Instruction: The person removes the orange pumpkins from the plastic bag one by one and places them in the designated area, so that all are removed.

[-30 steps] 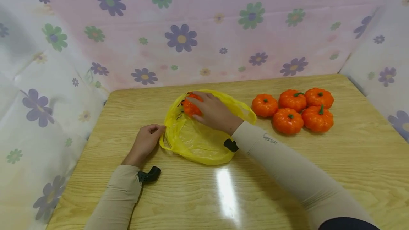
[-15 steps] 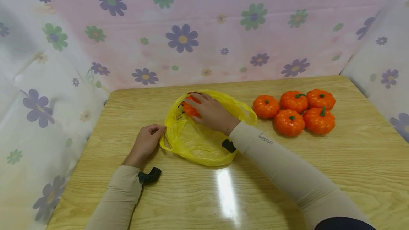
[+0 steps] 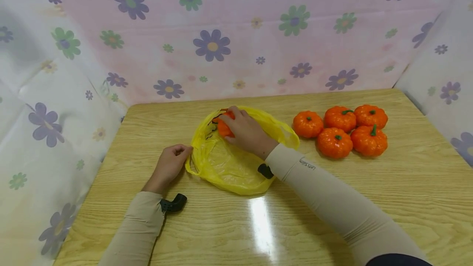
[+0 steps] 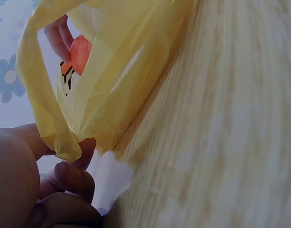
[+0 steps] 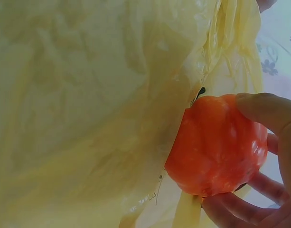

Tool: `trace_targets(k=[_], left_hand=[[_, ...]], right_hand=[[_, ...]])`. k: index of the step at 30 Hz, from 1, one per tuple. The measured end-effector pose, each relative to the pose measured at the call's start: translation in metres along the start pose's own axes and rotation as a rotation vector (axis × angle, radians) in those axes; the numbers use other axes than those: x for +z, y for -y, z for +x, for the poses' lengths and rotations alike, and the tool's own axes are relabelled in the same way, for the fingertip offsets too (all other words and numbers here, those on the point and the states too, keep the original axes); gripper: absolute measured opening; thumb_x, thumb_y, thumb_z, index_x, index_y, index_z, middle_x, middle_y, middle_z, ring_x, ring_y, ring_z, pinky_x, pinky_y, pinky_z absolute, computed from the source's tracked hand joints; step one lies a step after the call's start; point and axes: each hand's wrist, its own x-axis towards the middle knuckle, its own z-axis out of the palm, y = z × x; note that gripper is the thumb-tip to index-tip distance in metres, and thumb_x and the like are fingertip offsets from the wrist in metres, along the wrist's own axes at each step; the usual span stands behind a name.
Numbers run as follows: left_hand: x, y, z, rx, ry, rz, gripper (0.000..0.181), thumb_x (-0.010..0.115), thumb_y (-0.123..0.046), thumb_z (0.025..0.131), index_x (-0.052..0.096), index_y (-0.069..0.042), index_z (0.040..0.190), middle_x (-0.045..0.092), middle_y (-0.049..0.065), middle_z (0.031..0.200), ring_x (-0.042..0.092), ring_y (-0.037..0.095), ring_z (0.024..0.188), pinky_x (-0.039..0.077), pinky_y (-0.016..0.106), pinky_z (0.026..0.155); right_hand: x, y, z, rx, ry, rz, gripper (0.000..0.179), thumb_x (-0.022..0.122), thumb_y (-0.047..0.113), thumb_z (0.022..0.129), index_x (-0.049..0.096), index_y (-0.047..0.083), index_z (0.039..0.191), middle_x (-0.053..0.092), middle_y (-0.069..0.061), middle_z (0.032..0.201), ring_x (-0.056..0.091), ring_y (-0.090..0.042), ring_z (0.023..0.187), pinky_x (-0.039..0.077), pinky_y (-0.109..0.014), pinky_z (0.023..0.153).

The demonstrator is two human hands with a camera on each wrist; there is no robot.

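Note:
A thin yellow plastic bag (image 3: 236, 171) lies spread on the table with its mouth facing up. At its left edge, my left hand (image 3: 171, 165) pinches the bag by a handle loop between thumb and forefinger, as the left wrist view shows close up. Inside the bag's far left part, my right hand (image 3: 245, 131) grips a small orange toy pumpkin (image 5: 216, 145), thumb on one side and fingers on the other. Dark printed lines show on the bag beside that pumpkin. The fingers cover much of the pumpkin in the head view.
Several orange pumpkins (image 3: 334, 143) with green stems stand grouped on the wooden table (image 3: 207, 229), right of the bag. Flowered cloth (image 3: 236, 69) hangs behind the table and along both sides. Each wrist carries a black camera mount (image 3: 173, 203).
My right hand has shifted slightly to the right within the bag, the pumpkin moving along with it. My left hand keeps its place at the bag's edge.

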Motion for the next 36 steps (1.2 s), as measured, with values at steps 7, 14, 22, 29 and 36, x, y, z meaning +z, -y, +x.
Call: trace_targets(k=[7,14,22,29,36], left_hand=[[0.0,0.0,0.001,0.008,0.005,0.017,0.036,0.058,-0.037,0.102,0.073,-0.004,0.103,0.067,0.0,0.079,0.055,0.013,0.074,0.044,0.024,0.069],[0.0,-0.001,0.0,0.007,0.012,0.03,0.038,0.057,-0.039,0.102,0.073,-0.005,0.102,0.068,0.002,0.083,0.056,0.014,0.076,0.044,0.025,0.071],[-0.002,0.001,0.0,0.006,0.018,0.054,0.04,0.056,-0.041,0.102,0.073,-0.005,0.107,0.071,0.006,0.093,0.056,0.013,0.08,0.044,0.024,0.073],[-0.002,-0.002,-0.002,-0.007,0.025,0.055,0.041,0.055,-0.041,0.102,0.072,-0.005,0.109,0.071,0.004,0.093,0.057,0.012,0.08,0.045,0.023,0.072],[-0.002,-0.002,-0.003,0.004,0.021,0.076,0.042,0.053,-0.042,0.103,0.072,-0.005,0.111,0.07,0.007,0.102,0.056,0.012,0.084,0.045,0.022,0.075]], right_hand=[[-0.001,-0.002,-0.005,0.025,0.012,0.001,0.063,0.074,0.03,0.092,0.046,0.015,0.145,0.042,-0.019,0.149,0.048,-0.038,0.13,0.05,-0.047,0.101],[-0.008,-0.004,-0.018,-0.007,-0.013,0.012,0.067,0.074,0.032,0.092,0.042,0.014,0.147,0.047,-0.016,0.144,0.048,-0.035,0.128,0.048,-0.044,0.103],[-0.027,-0.003,-0.05,-0.072,-0.108,0.014,0.068,0.073,0.034,0.092,0.044,0.017,0.151,0.046,-0.019,0.146,0.049,-0.037,0.13,0.053,-0.044,0.096],[-0.043,-0.011,-0.089,-0.061,-0.218,0.061,0.065,0.075,0.032,0.09,0.047,0.018,0.147,0.038,-0.017,0.154,0.049,-0.038,0.13,0.058,-0.041,0.082],[-0.055,-0.026,-0.127,-0.054,-0.318,0.063,0.069,0.079,0.029,0.086,0.046,0.01,0.144,0.038,-0.017,0.156,0.05,-0.038,0.129,0.057,-0.043,0.083]])
